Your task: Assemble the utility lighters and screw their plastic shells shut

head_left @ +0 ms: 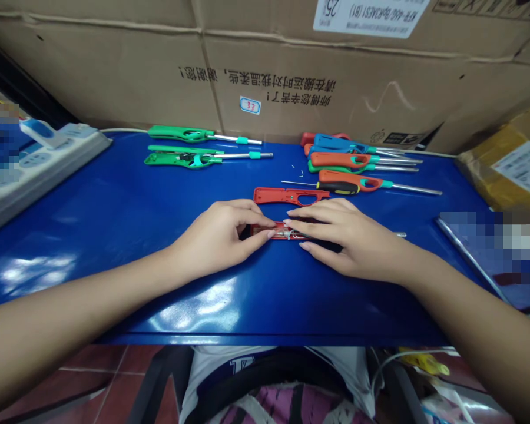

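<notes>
An opened red lighter (283,234) of the long-nosed kind lies on the blue table, its inner parts and thin wires exposed. My left hand (223,232) is closed on its left end, thumb and fingers at the shell's edges. Across its right part lies my right hand (351,238), thumb on the near side and fingers on the far side, holding it. That hand hides most of the trigger area; only the metal nozzle tip shows beyond it. Just behind is the loose red shell half (287,196). A screwdriver (339,187) with a black and yellow handle rests beside that half.
Several orange, blue, green and red lighters (342,160) lie at the back right. Green lighters (179,134), one opened, are at the back left. A power strip (39,159) stands left, a tablet-like device (481,259) right. A large cardboard box (136,70) borders the back.
</notes>
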Tool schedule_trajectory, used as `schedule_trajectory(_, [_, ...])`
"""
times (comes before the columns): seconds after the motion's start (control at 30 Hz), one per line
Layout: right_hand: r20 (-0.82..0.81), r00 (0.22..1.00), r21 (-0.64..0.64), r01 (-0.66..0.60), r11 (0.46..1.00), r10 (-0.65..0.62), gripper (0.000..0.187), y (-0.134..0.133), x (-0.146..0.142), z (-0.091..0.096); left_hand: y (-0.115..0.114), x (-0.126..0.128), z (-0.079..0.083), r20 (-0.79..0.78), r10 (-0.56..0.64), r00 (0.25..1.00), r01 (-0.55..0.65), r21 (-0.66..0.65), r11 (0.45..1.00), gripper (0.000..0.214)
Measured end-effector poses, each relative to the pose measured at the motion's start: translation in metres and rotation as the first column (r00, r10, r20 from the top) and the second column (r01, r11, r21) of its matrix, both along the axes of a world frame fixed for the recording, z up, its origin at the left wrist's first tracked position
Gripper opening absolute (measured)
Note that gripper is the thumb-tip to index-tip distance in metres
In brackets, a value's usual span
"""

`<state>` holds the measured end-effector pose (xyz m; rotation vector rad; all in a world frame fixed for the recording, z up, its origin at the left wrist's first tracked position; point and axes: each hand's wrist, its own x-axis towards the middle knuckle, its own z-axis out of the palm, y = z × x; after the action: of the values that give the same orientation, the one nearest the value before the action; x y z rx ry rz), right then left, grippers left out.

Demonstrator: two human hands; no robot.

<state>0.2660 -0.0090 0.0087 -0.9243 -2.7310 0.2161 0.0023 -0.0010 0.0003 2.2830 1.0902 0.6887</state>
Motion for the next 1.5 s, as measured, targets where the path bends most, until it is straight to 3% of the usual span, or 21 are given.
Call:
schedule_trajectory(0.17, [0.077, 0.993, 0.014, -0.088, 0.996, 0.087, 0.039, -0.001, 0.001, 0.001, 0.003, -0.002, 0.001, -0.012, -0.001, 1.0, 0.001, -0.018, 1.0, 0.02])
schedule_trajectory(0.47, [0.082, 0.994, -0.014, -0.075, 0.997, 0.076, 0.046, 0.0, 0.004, 0.002, 0.008, -0.002, 0.001, 0.005, -0.014, 1.0, 0.015, -0.021, 1.0, 0.02])
schedule_trajectory(0.53, [0.054, 0.998, 0.003, -0.028, 1.0, 0.027, 0.052, 0.003, 0.008, 0.005, 0.008, -0.004, 0.004, 0.023, -0.013, 1.0, 0.012, 0.039, 0.999, 0.025])
schedule_trajectory(0.63, [0.032, 0.995, 0.091, 0.09, 0.992, -0.093, 0.049, 0.006, 0.017, 0.015, 0.009, -0.009, 0.012, 0.007, -0.065, 0.998, 0.061, 0.24, 0.969, 0.031])
schedule_trajectory(0.77, [0.14, 0.981, 0.07, 0.122, 0.99, -0.131, 0.027, 0.009, 0.027, 0.031, 0.012, -0.015, 0.02, -0.217, -0.188, 0.958, 0.262, 0.392, 0.882, 0.031])
schedule_trajectory(0.87, [0.119, 0.985, -0.071, 0.134, 0.988, -0.125, 0.015, 0.011, 0.029, 0.033, 0.012, -0.015, 0.017, -0.304, -0.228, 0.925, 0.334, 0.365, 0.869, 0.033])
schedule_trajectory(1.0, [-0.086, 0.987, -0.219, 0.115, 0.969, -0.136, 0.012, 0.015, 0.025, 0.02, 0.011, -0.011, 0.008, -0.374, -0.247, 0.894, 0.378, 0.329, 0.865, 0.037])
schedule_trajectory(1.17, [-0.164, 0.98, -0.254, 0.068, 0.965, -0.113, 0.006, 0.017, 0.022, 0.003, 0.01, -0.007, 0.002, -0.449, -0.267, 0.853, 0.429, 0.311, 0.848, 0.044])
schedule_trajectory(1.5, [-0.109, 0.991, -0.193, 0.051, 0.98, -0.073, 0.008, 0.014, 0.027, 0.002, 0.008, -0.004, 0.0, -0.485, -0.248, 0.839, 0.429, 0.309, 0.849, 0.055])
